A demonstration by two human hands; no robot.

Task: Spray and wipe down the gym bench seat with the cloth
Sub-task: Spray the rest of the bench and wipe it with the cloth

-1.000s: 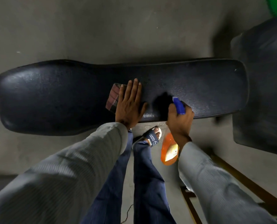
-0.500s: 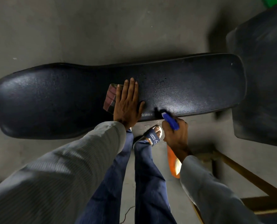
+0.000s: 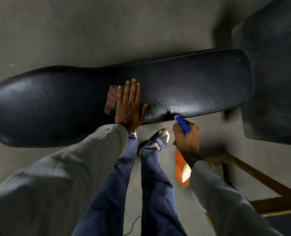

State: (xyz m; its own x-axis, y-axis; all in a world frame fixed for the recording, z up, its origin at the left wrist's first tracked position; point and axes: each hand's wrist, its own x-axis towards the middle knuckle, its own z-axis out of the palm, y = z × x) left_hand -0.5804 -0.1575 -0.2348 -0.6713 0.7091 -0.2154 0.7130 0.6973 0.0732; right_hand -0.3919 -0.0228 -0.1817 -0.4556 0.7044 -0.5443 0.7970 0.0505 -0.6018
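A long black padded bench seat (image 3: 201,89) runs across the view from left to right. Wet droplets glisten on it just right of my left hand (image 3: 129,106). That hand lies flat with straight fingers on a folded reddish cloth (image 3: 111,99), pressing it to the seat. My right hand (image 3: 187,140) grips an orange spray bottle (image 3: 181,169) by its neck, just off the seat's near edge. The bottle's blue nozzle points up at the seat edge and its body hangs below my wrist.
A second dark padded piece (image 3: 274,82) stands at the right, close to the seat's end. My legs and a sandalled foot (image 3: 160,140) stand on the grey concrete floor between my arms. A brown metal frame bar (image 3: 260,178) runs along the floor at lower right.
My right hand has drawn the spray bottle back off the seat toward me, past its near edge. My left hand stays flat on the cloth. Wet drops now show on the seat.
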